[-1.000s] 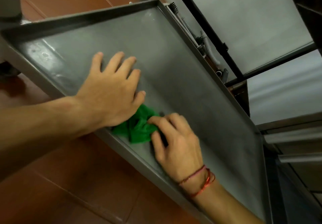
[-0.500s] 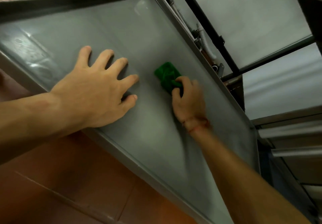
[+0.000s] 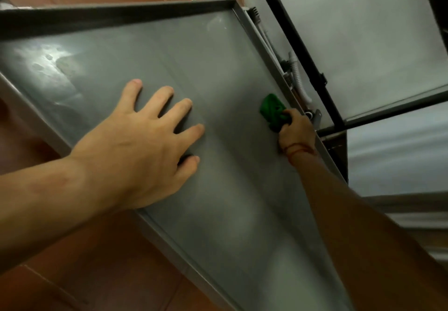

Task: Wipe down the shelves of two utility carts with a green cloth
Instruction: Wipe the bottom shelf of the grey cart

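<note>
Two hands on the shelf [image 3: 155, 44]: left hand [image 3: 143, 146] flat with fingers spread, right hand [image 3: 297, 132] gripping the green cloth [image 3: 272, 109] at the far rim.

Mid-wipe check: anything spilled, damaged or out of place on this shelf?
Only blotchy smears on the shelf near its left corner stand out; they look like unwiped residue. The right hand holds the green cloth at the opposite rim. No damage visible.

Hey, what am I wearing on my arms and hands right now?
No sleeves are in view and no gloves: both forearms are bare. The right wrist wears thin red string bracelets; the left wrist wears nothing.
</note>
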Tool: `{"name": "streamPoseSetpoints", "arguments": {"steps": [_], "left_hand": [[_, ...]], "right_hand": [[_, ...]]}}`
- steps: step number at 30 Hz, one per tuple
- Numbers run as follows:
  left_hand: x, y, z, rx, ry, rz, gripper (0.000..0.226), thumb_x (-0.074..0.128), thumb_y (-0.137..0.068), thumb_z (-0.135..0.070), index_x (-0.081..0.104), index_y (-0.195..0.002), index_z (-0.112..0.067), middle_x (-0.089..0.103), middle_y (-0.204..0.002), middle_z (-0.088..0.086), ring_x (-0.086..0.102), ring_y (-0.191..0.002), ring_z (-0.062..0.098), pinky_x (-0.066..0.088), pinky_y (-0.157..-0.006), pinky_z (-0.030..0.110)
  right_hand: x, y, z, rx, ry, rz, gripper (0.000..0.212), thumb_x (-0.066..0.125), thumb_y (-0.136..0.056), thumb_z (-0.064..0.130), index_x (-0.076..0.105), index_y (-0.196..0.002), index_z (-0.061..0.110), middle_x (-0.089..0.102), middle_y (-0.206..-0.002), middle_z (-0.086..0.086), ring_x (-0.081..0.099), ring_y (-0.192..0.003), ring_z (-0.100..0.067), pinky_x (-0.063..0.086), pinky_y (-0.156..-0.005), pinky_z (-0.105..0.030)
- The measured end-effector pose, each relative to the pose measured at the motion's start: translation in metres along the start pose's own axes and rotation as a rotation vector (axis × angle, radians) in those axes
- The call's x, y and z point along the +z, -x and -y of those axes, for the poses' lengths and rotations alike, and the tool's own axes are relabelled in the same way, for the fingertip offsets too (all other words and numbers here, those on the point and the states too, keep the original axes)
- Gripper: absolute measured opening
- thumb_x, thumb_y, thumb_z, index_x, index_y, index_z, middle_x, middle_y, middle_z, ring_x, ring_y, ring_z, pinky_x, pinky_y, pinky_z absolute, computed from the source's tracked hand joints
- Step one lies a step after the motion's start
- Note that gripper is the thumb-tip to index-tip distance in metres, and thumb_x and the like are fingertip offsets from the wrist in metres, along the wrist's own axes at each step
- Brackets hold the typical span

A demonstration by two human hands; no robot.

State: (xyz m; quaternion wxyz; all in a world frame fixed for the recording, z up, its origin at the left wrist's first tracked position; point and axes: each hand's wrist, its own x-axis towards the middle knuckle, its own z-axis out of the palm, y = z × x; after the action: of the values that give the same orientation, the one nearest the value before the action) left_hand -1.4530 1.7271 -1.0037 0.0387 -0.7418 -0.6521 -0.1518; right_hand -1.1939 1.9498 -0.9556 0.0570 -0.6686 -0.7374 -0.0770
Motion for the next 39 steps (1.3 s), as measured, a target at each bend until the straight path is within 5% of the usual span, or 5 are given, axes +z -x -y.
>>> {"name": "streamPoseSetpoints", "arguments": {"steps": [5, 14, 24, 33, 39], "left_hand": [[0.0, -0.004, 0.001, -0.01, -0.02, 0.012, 0.061, 0.022, -0.094, -0.053, 0.057, -0.131, -0.021, 0.048, -0.139, 0.019, 0.042, -0.128, 0.044, 0.022, -0.107, 0.065], [-0.002, -0.005, -0.003, 0.001, -0.005, 0.02, 0.061, 0.025, -0.093, -0.051, 0.057, -0.133, -0.017, 0.048, -0.14, 0.023, 0.041, -0.129, 0.046, 0.021, -0.106, 0.067], [-0.001, 0.0, -0.003, 0.013, 0.003, 0.028, 0.061, 0.025, -0.094, -0.05, 0.055, -0.136, -0.017, 0.046, -0.143, 0.024, 0.038, -0.132, 0.048, 0.021, -0.106, 0.068], [0.0, 0.0, -0.002, -0.001, 0.029, 0.022, 0.058, 0.027, -0.094, -0.05, 0.056, -0.135, -0.02, 0.046, -0.145, 0.022, 0.038, -0.134, 0.046, 0.021, -0.108, 0.067], [0.0, -0.002, -0.004, -0.01, 0.028, 0.011, 0.059, 0.028, -0.093, -0.049, 0.058, -0.133, -0.018, 0.047, -0.143, 0.023, 0.04, -0.132, 0.047, 0.022, -0.107, 0.068]], "right_hand": [[-0.002, -0.024, -0.003, 0.089, 0.013, 0.241, 0.058, 0.043, -0.096, 0.002, 0.034, -0.152, 0.014, 0.032, -0.153, -0.024, 0.035, -0.138, -0.039, 0.025, -0.114, -0.03], [0.005, 0.014, 0.0, -0.013, 0.062, 0.075, 0.047, 0.046, -0.1, 0.021, 0.043, -0.146, 0.011, 0.047, -0.135, -0.024, 0.05, -0.12, -0.039, 0.04, -0.101, -0.04], [-0.009, 0.131, 0.015, -0.3, -0.045, -0.112, 0.039, 0.05, -0.088, 0.012, 0.066, -0.123, 0.007, 0.061, -0.108, -0.014, 0.057, -0.097, -0.03, 0.05, -0.076, -0.037], [-0.006, -0.004, -0.008, 0.007, 0.178, 0.099, 0.049, 0.053, -0.092, 0.007, 0.052, -0.14, 0.011, 0.055, -0.128, -0.023, 0.055, -0.115, -0.038, 0.043, -0.102, -0.041], [-0.004, -0.026, -0.013, 0.145, 0.115, 0.349, 0.07, 0.049, -0.094, 0.003, 0.02, -0.156, 0.015, 0.036, -0.152, -0.021, 0.042, -0.134, -0.038, 0.033, -0.114, -0.039]]}}
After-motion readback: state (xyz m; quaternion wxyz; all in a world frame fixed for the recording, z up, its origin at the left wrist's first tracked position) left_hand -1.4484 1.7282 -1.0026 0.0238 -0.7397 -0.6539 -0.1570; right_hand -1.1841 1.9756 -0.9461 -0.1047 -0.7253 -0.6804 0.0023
